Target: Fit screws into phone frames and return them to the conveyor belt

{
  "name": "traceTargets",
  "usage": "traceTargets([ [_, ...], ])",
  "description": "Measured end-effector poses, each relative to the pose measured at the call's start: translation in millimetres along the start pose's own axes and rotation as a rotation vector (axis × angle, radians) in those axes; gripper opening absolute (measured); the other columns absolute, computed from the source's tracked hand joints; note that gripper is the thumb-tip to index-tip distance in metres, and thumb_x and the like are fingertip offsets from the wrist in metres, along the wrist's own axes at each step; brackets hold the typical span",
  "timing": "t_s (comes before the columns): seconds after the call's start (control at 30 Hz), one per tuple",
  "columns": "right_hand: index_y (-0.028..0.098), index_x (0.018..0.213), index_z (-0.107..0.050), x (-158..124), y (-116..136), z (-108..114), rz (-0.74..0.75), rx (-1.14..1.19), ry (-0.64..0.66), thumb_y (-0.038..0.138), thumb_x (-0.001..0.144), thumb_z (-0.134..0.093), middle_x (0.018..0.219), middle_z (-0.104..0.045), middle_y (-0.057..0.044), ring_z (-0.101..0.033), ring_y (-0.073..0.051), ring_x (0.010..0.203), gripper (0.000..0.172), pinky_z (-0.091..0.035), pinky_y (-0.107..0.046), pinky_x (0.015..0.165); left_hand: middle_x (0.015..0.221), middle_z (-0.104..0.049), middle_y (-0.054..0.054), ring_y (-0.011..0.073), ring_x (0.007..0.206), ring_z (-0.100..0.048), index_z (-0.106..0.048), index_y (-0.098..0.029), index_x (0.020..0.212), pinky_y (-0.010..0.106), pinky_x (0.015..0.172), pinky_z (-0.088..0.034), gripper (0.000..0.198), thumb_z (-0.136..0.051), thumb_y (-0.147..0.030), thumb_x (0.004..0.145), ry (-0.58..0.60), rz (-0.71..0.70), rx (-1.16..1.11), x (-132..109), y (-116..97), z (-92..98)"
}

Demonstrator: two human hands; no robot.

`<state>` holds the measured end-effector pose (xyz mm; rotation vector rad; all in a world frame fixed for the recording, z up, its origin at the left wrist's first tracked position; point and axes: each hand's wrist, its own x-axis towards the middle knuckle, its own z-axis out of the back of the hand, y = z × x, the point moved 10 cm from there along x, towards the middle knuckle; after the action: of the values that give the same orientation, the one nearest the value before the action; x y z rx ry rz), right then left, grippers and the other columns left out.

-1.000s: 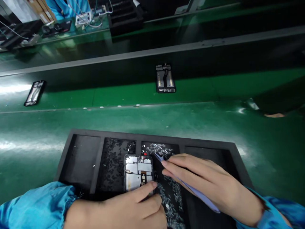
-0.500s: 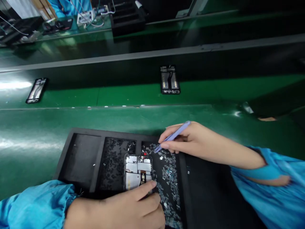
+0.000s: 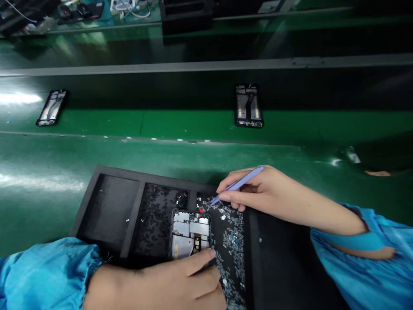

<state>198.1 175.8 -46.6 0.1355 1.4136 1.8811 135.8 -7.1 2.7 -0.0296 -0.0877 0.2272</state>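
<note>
Slantwise, the right hand holds purple tweezers, fingers bent.

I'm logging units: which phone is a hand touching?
The nearest phone, over the black tray, beneath the left hand; the other two lie on the green bench, untouched.

no legible text, numbers or signs, pale marks on the black ribbon of the open phone too small to read, white cabled box too blurred
</note>
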Motion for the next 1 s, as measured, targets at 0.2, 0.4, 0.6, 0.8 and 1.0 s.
traceTargets([
  [0.2, 0.022, 0.087, -0.076, 14.9, 4.4, -1.6, -0.001, 0.045, 0.110, 0.043, 0.090, -0.069, 0.063, -0.071, 0.002, -0.069, -0.015, 0.056, 0.023, -0.057, -0.027, 0.054, 0.123, -0.072, -0.003, 0.0193, 0.113, -0.065, -0.076, -0.029, 0.113, 0.042, 0.116, -0.046, 0.027, -0.054, -0.022, 0.101, -0.034, -0.005, -0.083, -1.2, -3.4, -1.9],
  [0.4, 0.025, 0.076, -0.080, 40.7, 9.0, -4.3, -0.056, -0.017, 0.262, 0.038, 0.087, -0.073, 0.066, -0.074, -0.001, -0.070, -0.016, 0.056, 0.019, -0.054, -0.026, 0.048, 0.115, -0.074, 0.011, 0.0255, 0.108, -0.066, -0.077, -0.017, 0.105, 0.051, 0.114, -0.044, 0.025, -0.055, -0.028, 0.100, -0.069, 0.015, -0.178, -0.4, -8.4, -7.7],
  [0.6, 0.025, 0.066, -0.076, 34.9, 28.1, -3.2, 0.069, -0.222, 0.249, 0.037, 0.090, -0.068, 0.073, -0.076, 0.002, -0.067, -0.013, 0.055, 0.028, -0.052, -0.025, 0.050, 0.115, -0.073, 0.012, 0.0260, 0.109, -0.066, -0.076, -0.016, 0.106, 0.052, 0.115, -0.043, 0.027, -0.057, -0.033, 0.099, -0.102, 0.012, -0.179, -0.9, -10.0, -6.5],
  [0.8, 0.025, 0.082, -0.073, -18.5, 80.3, 5.3, 0.295, -0.244, -0.306, 0.036, 0.100, -0.057, 0.080, -0.076, 0.002, -0.063, -0.012, 0.054, 0.026, -0.048, -0.026, 0.046, 0.122, -0.071, 0.005, 0.0256, 0.116, -0.064, -0.077, -0.024, 0.108, 0.047, 0.112, -0.047, 0.028, -0.050, -0.026, 0.100, -0.093, 0.006, -0.149, -3.5, -9.0, -3.5],
  [1.0, 0.025, 0.060, -0.060, -9.6, 78.1, -17.8, 0.255, -0.141, -0.459, 0.038, 0.099, -0.060, 0.060, -0.069, 0.001, -0.065, -0.014, 0.048, 0.041, -0.050, -0.028, 0.044, 0.129, -0.067, 0.012, 0.0344, 0.125, -0.061, -0.069, -0.017, 0.128, 0.053, 0.110, -0.046, 0.037, -0.049, -0.030, 0.101, -0.128, 0.115, -0.031, -9.2, 4.6, 7.1],
])
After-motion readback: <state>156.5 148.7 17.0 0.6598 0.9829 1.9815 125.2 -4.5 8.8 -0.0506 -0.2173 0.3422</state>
